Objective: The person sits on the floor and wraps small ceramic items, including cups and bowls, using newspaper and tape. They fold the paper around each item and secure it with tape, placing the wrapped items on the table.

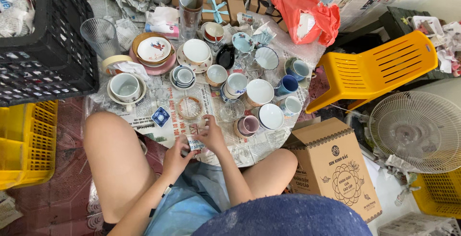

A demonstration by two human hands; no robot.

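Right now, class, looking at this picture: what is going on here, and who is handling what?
A person sits on the floor, knees apart. The left hand and right hand meet over a small, partly hidden object at the near edge of spread newspaper. The newspaper is crowded with cups, bowls and glasses. A cardboard box stands to the right, a black crate to the left, a yellow chair beyond.

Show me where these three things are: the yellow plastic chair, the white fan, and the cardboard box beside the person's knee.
yellow plastic chair (384,68), head view, on the slatted seat.
white fan (420,131), head view, on the round wire grille.
cardboard box (331,164), head view, on its printed side.
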